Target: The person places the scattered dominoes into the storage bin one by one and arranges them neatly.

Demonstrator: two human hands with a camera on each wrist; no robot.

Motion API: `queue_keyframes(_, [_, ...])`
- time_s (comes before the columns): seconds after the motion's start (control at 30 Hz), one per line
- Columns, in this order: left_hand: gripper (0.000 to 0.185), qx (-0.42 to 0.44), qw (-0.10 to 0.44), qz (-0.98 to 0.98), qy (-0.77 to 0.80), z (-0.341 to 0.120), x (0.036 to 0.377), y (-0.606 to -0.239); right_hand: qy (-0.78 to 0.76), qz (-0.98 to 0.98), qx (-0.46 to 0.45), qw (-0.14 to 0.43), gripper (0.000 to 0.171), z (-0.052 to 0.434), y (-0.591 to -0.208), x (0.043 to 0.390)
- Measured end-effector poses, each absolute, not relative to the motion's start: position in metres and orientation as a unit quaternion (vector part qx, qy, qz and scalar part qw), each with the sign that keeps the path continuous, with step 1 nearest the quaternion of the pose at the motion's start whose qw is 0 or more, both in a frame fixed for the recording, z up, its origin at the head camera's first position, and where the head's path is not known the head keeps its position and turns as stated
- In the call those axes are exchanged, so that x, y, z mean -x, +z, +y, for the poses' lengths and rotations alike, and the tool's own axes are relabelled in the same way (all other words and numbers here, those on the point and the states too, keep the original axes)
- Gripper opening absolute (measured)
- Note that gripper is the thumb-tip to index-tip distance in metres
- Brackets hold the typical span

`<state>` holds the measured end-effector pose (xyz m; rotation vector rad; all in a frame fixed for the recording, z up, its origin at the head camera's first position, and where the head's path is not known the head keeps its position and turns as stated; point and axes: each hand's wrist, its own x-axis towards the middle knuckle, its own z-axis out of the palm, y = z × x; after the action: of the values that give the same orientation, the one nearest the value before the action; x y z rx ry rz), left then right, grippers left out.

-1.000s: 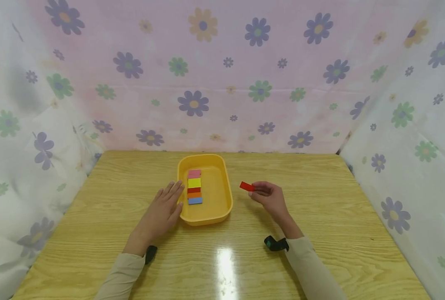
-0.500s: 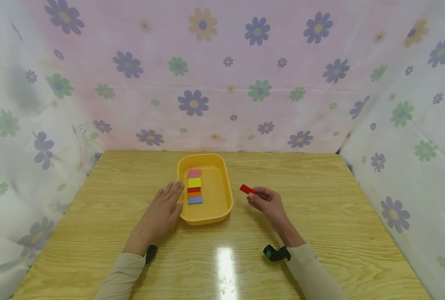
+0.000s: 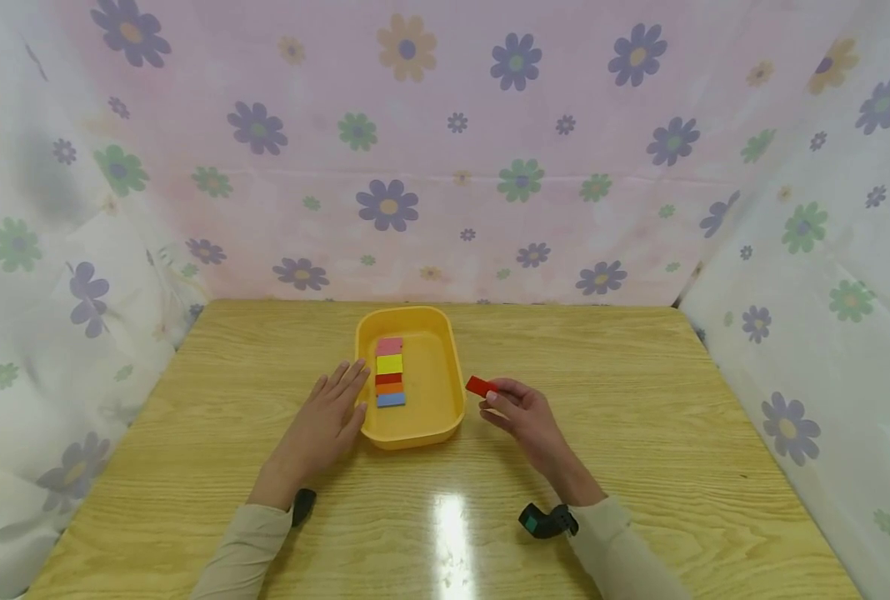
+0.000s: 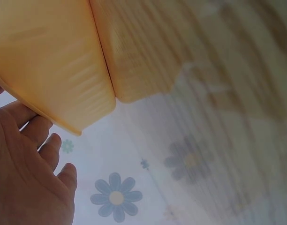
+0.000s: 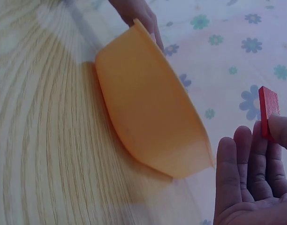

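While the right hand [image 3: 523,414] pinches a red block [image 3: 479,386] between thumb and fingertips, the block sits clear of the table [image 3: 640,433], just right of the tray [image 3: 445,417] and near its right rim. In the right wrist view the block [image 5: 268,108] stands on edge against the thumb, with the other fingers [image 5: 246,159] loosely extended below it; the palm faces up and holds nothing else. The tray wall [image 5: 148,117] lies left of the hand [image 5: 256,183] in that view, not touching it.

The left hand [image 3: 323,427] lies flat on the table, fingers straight and together, with the fingertips against the tray's left wall. It grips nothing. In the left wrist view the fingers [image 4: 38,131] rest beside the tray's outer wall [image 4: 54,70], below its rim.

The tray is yellow, with rounded corners, and stands at the table's centre, long axis running near to far. Inside it, a row of flat blocks [image 3: 389,372] lies along the left half of the floor: pink at the far end, then yellow, red, orange, and blue nearest. The blocks touch end to end.

A flowered cloth [image 3: 445,150] screens the far, left and right sides of the table. Each wrist carries a dark strap-mounted device [image 3: 546,521] at the sleeve cuff.
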<state>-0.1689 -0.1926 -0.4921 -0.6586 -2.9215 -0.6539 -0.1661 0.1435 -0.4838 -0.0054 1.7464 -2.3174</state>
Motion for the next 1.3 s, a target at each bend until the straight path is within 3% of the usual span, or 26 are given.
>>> queue_keyframes(0.77, [0.059,0.213,0.037,-0.952,-0.216,-0.191,0.168,-0.489,-0.821,0.550,0.052,0.146,0.017,0.099,-0.473,0.156])
queue_keyframes(1.3, [0.059,0.207,0.033,-0.955,-0.212,-0.190,0.169,-0.489,-0.775,0.614,0.031,0.142,0.029,0.057,-0.457,0.182])
